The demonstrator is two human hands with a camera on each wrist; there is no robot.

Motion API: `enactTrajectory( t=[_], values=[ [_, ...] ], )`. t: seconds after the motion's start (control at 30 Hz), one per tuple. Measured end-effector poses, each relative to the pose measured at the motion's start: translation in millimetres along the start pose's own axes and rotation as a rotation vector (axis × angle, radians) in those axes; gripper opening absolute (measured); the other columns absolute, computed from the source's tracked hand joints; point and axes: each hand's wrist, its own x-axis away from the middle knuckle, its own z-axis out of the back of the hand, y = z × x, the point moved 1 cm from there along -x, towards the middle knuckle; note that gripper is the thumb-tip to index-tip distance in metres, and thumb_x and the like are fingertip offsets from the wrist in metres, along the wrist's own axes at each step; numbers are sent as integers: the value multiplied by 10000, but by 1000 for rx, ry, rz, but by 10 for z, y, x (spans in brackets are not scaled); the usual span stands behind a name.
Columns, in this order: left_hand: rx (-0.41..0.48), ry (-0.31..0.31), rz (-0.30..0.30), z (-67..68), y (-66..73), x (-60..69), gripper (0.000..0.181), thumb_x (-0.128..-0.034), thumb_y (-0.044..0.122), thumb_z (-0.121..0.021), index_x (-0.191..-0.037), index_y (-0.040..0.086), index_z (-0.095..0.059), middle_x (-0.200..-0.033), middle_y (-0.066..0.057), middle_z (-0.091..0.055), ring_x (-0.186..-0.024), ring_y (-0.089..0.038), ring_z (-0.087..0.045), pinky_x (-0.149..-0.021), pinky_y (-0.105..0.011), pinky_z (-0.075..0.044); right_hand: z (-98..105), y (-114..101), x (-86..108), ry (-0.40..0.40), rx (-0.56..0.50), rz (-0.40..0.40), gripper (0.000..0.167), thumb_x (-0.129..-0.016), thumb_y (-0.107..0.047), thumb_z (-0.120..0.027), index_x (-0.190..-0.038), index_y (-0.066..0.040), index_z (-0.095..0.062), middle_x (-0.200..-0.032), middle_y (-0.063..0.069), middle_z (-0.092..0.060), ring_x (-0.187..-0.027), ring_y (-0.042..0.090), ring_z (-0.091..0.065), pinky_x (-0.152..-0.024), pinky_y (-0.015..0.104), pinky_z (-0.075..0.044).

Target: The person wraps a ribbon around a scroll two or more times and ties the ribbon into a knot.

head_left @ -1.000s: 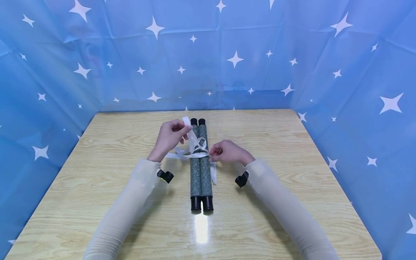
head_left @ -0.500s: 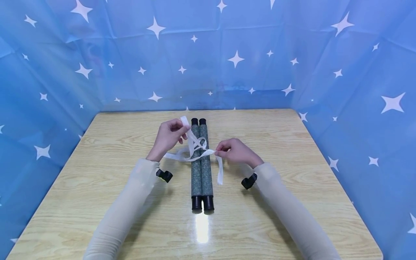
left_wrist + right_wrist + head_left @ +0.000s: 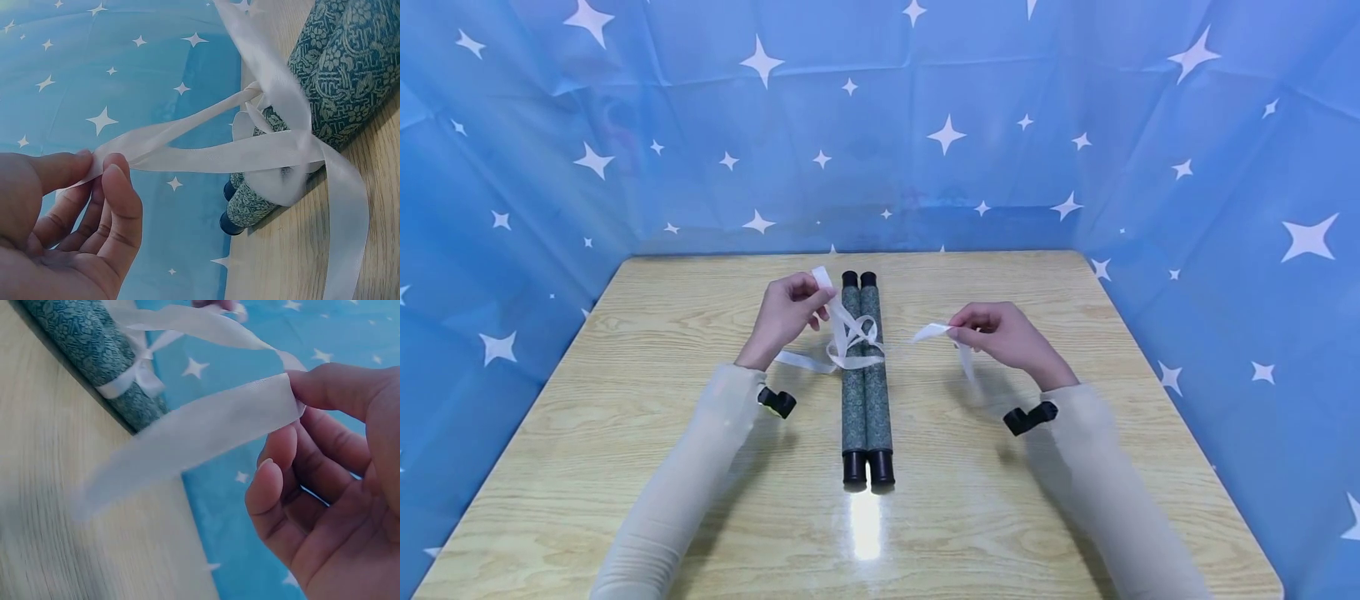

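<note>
A rolled scroll with two side-by-side rolls [image 3: 865, 408], green patterned with black end knobs, lies lengthwise on the table. White ribbon [image 3: 294, 106] crosses its upper half in loops, with a knot at the rolls. Left of the scroll, my left hand [image 3: 784, 318] pinches a doubled stretch of ribbon between thumb and fingertips, held above the table. To the right, my right hand [image 3: 1003, 335] pinches another ribbon length [image 3: 206, 425] near its loose tail. That tail is blurred in the right wrist view. One more ribbon end [image 3: 805, 361] trails left below my left hand.
The wood-grain table [image 3: 700, 500] spreads around the scroll on all sides. Blue cloth with white stars [image 3: 865, 125] hangs behind it and along both sides. A small black camera sits on each wrist [image 3: 1030, 418].
My right hand has drawn away from the scroll, rightward and slightly up, pulling its ribbon along. My left hand has shifted slightly left, still pinching ribbon. The scroll stays in place.
</note>
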Motion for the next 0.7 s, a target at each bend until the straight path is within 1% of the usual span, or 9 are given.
enactTrajectory(
  t=[0.1,0.13,0.23,0.37,0.43,0.5,0.6,0.7],
  values=[
    [6,3,0,6,-3,8,246,-1000,261,-693,-987,17,-661,-920,-192,-694,-781,-287,-697,-630,-319,-588,103,57,112,12,7,-6,309,-979,-402,-703,-1110,-125,-744,-959,73,-744,-798,268,-634,-684,326,-471],
    [8,6,0,10,-7,13,243,-1001,262,-692,-983,21,-663,-919,-200,-695,-772,-280,-695,-633,-326,-589,132,74,150,18,9,-8,313,-978,-405,-704,-1108,-124,-743,-962,75,-743,-802,245,-643,-702,333,-483],
    [13,11,5,34,-21,25,243,-1000,266,-693,-982,26,-665,-931,-221,-698,-755,-253,-691,-652,-346,-595,213,124,275,39,11,-14,301,-977,-404,-706,-1101,-132,-740,-950,70,-736,-796,237,-647,-698,333,-496],
    [18,13,24,71,-61,39,242,-1002,278,-691,-1003,36,-675,-958,-203,-693,-808,-308,-695,-686,-375,-606,314,179,453,58,9,-24,282,-986,-369,-702,-1109,-118,-735,-912,48,-728,-777,213,-644,-679,306,-498],
    [11,16,38,91,-88,47,244,-1004,290,-687,-1018,46,-681,-971,-185,-690,-856,-358,-691,-707,-387,-610,358,207,537,64,20,-33,284,-990,-364,-697,-1114,-111,-732,-896,30,-725,-770,185,-643,-686,298,-502],
    [2,23,47,115,-126,52,252,-1007,301,-682,-1034,51,-689,-1002,-192,-690,-874,-368,-689,-722,-395,-609,398,236,615,69,34,-40,280,-993,-360,-694,-1116,-110,-730,-888,15,-723,-771,169,-645,-700,291,-509],
    [0,37,61,151,-182,55,269,-1010,308,-675,-1056,44,-695,-1031,-186,-696,-854,-321,-696,-721,-374,-606,448,281,714,71,50,-45,275,-994,-348,-694,-1109,-100,-729,-881,11,-717,-761,167,-640,-703,281,-508],
    [18,45,77,179,-230,54,290,-1009,297,-678,-1075,15,-690,-1053,-180,-698,-796,-224,-696,-707,-342,-604,497,346,806,69,57,-53,280,-997,-331,-692,-1113,-78,-727,-886,12,-719,-757,168,-640,-699,279,-509]
  ],
)
